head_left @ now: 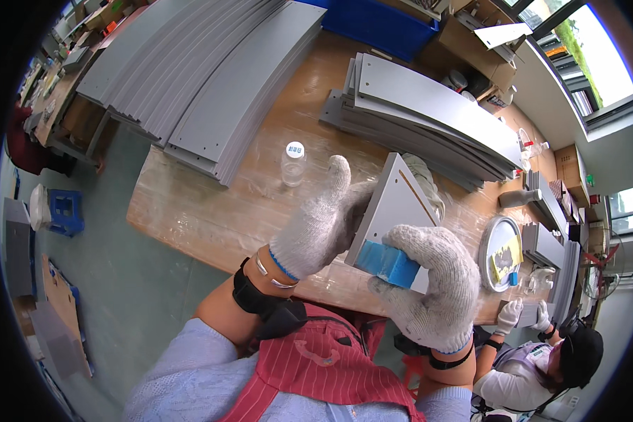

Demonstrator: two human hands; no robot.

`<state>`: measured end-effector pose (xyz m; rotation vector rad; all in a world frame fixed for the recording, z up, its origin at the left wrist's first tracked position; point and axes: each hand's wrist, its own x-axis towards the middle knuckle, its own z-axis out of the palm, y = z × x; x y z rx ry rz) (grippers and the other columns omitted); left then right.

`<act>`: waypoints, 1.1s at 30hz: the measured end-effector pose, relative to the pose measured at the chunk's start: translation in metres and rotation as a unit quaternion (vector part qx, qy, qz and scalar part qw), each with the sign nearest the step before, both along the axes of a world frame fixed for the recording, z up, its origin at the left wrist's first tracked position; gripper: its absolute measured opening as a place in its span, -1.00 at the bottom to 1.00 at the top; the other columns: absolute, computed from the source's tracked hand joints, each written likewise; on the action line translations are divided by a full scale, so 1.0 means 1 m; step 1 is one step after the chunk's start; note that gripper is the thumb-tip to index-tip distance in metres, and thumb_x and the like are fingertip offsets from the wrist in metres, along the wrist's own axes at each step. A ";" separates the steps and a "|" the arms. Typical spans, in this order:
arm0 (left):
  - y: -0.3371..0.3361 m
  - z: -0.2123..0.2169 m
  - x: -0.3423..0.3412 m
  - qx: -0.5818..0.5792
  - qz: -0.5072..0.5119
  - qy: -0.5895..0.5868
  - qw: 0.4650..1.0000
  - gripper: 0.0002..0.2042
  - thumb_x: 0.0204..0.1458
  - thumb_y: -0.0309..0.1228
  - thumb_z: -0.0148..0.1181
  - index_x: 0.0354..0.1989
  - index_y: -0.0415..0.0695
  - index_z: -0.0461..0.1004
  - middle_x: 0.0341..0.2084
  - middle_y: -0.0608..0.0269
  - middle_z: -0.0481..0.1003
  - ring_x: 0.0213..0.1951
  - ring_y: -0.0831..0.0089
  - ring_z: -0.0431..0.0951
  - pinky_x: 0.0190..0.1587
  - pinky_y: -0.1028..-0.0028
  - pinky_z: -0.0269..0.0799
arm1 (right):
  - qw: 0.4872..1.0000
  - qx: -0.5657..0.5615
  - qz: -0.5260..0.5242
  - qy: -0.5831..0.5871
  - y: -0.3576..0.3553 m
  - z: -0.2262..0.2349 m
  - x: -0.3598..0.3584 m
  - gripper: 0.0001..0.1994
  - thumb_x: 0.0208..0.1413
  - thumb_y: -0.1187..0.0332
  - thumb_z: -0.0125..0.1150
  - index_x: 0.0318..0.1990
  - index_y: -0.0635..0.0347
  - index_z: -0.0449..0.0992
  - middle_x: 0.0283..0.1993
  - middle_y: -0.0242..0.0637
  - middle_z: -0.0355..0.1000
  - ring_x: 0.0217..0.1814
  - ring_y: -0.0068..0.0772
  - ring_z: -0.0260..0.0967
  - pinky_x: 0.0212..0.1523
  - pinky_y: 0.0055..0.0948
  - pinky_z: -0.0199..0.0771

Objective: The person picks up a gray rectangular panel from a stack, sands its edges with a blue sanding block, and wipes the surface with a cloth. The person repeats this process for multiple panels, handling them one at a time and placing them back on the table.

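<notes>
Blue block point(392, 266) clasped in right fingers point(418, 243), against near end of grey panel point(390, 211), left hand point(320, 228) at panel's left edge, cannot tell its grip

The brown wooden counter point(197, 221) has a glossy surface with pale smears. Directly on it stand a long stack of gray panels point(235, 91) at far left, a shorter gray stack point(429, 116) farther right, and a clear capped bottle point(293, 170) between them. Toward the right lie a gray bottle point(519, 197) and a round, pale-rimmed lid or tray point(487, 266).
</notes>
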<state>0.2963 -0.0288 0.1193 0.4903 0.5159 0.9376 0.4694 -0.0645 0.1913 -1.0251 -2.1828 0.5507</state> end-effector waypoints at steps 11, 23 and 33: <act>0.006 -0.019 -0.004 0.029 -0.029 -0.031 0.999 -0.05 0.25 0.35 -0.48 0.43 -0.40 0.02 0.34 -0.11 0.23 0.37 0.17 0.24 0.42 0.27 0.11 | 0.998 0.045 0.006 -0.039 0.011 0.002 -0.009 -0.51 -0.23 0.40 0.50 -0.03 0.13 0.56 -0.19 -0.21 0.57 -0.21 -0.07 0.54 -0.14 -0.19 0.51; 0.007 -0.017 0.000 0.077 -0.025 0.079 0.994 -0.31 0.31 0.13 -0.11 0.35 -0.26 0.27 0.13 0.16 0.45 0.07 0.46 0.46 0.09 0.48 0.41 | 0.993 0.036 -0.109 -0.033 0.104 -0.005 0.004 -0.60 -0.04 0.43 0.43 0.00 0.23 0.53 -0.25 -0.11 0.55 -0.23 -0.22 0.59 -0.16 -0.36 0.57; 0.012 -0.004 -0.012 0.146 -0.070 0.199 0.967 -0.48 0.07 -0.52 0.31 0.23 -0.34 0.38 -0.03 0.16 0.55 -0.03 0.52 0.52 0.05 0.46 0.48 | 0.965 -0.143 -0.103 0.196 0.103 0.021 0.041 -0.62 0.02 0.50 0.41 0.04 0.26 0.54 -0.07 -0.33 0.52 -0.09 -0.53 0.47 -0.02 -0.47 0.53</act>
